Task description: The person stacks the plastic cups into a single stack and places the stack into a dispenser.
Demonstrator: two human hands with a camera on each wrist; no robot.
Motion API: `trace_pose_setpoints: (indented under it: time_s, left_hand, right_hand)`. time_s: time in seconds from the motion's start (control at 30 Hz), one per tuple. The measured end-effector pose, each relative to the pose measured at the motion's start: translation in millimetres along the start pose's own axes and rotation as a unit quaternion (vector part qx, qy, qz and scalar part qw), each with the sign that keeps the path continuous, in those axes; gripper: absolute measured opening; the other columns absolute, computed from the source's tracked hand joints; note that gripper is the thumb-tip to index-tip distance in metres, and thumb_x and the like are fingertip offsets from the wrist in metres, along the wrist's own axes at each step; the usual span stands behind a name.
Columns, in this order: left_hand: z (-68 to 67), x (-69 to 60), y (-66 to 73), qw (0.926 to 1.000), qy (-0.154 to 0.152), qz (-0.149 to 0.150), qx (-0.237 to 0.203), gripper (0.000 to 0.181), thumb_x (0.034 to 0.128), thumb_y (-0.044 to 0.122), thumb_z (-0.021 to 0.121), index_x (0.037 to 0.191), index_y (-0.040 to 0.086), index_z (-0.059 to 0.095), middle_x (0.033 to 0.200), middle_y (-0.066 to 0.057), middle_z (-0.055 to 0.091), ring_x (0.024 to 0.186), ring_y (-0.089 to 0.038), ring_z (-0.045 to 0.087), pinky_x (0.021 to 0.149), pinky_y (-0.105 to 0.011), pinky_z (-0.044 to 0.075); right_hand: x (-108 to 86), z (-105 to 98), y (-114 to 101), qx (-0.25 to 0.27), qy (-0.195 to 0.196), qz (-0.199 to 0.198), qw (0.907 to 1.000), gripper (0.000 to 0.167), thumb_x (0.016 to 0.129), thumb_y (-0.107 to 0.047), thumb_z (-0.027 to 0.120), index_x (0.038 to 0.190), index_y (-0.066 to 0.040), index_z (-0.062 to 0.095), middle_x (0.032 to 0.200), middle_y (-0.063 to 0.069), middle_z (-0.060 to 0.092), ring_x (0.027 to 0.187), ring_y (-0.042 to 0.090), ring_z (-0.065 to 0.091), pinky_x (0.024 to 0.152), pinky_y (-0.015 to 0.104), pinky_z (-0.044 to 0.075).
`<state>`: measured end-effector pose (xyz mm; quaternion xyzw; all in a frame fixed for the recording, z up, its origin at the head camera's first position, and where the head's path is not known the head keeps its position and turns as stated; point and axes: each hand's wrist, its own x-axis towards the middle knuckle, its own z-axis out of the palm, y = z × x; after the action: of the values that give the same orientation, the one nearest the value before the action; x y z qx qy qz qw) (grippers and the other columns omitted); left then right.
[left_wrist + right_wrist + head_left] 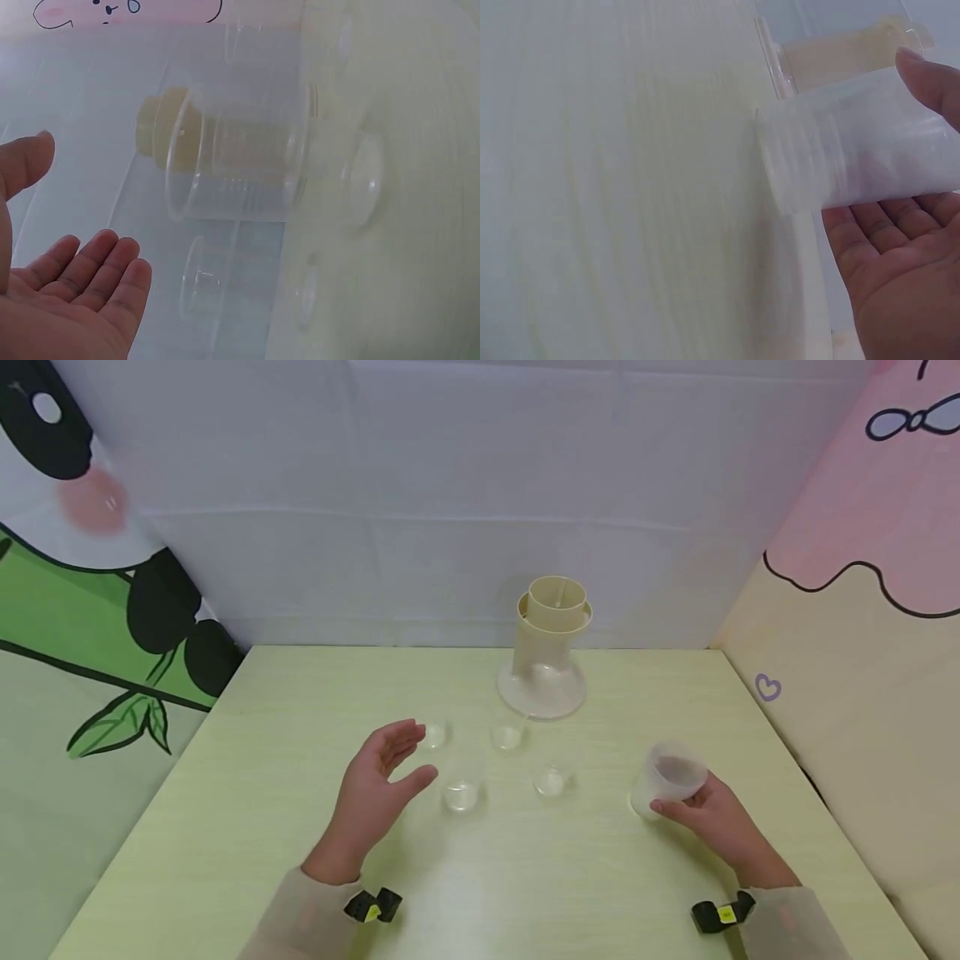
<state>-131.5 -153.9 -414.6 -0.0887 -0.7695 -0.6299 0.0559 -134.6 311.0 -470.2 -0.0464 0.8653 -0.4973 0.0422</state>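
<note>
In the head view several clear plastic cups stand on the table; the nearest cup [461,795] is just right of my left hand [375,793]. That hand holds nothing; its fingers and thumb are spread apart, and the left wrist view shows the palm [75,315] beside a clear cup [240,157]. On the right, my right hand [720,818] grips a stack of translucent cups [663,781], thumb on the near side. The right wrist view shows the stack [855,142] between thumb and fingers, its lower end at the tabletop.
A cream-coloured cylindrical holder [551,639] with a round clear base stands at the back of the table [480,893]. Behind it hangs a pale cloth wall [450,485]. Cartoon-printed walls rise at the left and right.
</note>
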Motion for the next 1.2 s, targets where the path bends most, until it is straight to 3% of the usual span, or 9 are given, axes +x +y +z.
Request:
trace_pose_setpoints:
  time_s: [0.47, 0.7, 0.9, 1.2]
  left_hand:
    - [8.2, -1.7, -31.1, 0.9992, -0.011, -0.036, -0.014, 0.065, 0.0889, 0.004, 0.081, 0.145, 0.001, 0.048, 0.142, -0.011, 0.059, 0.135, -0.028, 0.054, 0.112, -0.034, 0.042]
    - [14.1, 0.1, -40.7, 0.9974, -0.022, -0.065, -0.019, 0.068, 0.0879, 0.004, 0.082, 0.146, 0.002, 0.047, 0.146, -0.017, 0.055, 0.137, -0.029, 0.052, 0.115, -0.046, 0.04]
    - [18.5, 4.7, -45.7, 0.996, -0.042, -0.078, -0.008, 0.072, 0.0873, 0.005, 0.082, 0.149, 0.002, 0.044, 0.149, -0.018, 0.052, 0.139, -0.034, 0.049, 0.116, -0.051, 0.038]
    - [20.2, 13.0, -53.5, 0.9902, -0.089, -0.104, 0.027, 0.083, 0.0849, 0.01, 0.086, 0.155, 0.006, 0.041, 0.151, -0.006, 0.053, 0.141, -0.03, 0.047, 0.117, -0.046, 0.037]
  right_hand:
    - [1.7, 0.9, 2.4, -0.006, -0.001, 0.003, 1.0, 0.076, 0.092, -0.025, 0.081, 0.152, -0.003, 0.041, 0.139, 0.018, 0.056, 0.115, 0.017, 0.056, 0.085, 0.023, 0.053]
    - [2.0, 1.2, 1.8, -0.001, 0.002, 0.001, 1.0, 0.075, 0.092, -0.025, 0.082, 0.151, -0.003, 0.042, 0.138, 0.018, 0.056, 0.116, 0.02, 0.057, 0.086, 0.024, 0.054]
    - [1.4, 0.7, 2.1, -0.004, 0.002, -0.003, 1.0, 0.073, 0.092, -0.025, 0.081, 0.151, -0.003, 0.042, 0.137, 0.018, 0.057, 0.114, 0.017, 0.058, 0.085, 0.025, 0.054]
    - [1.3, 1.0, 1.6, -0.001, 0.001, -0.001, 1.0, 0.074, 0.092, -0.026, 0.081, 0.15, -0.003, 0.042, 0.137, 0.018, 0.057, 0.115, 0.021, 0.057, 0.085, 0.024, 0.054]
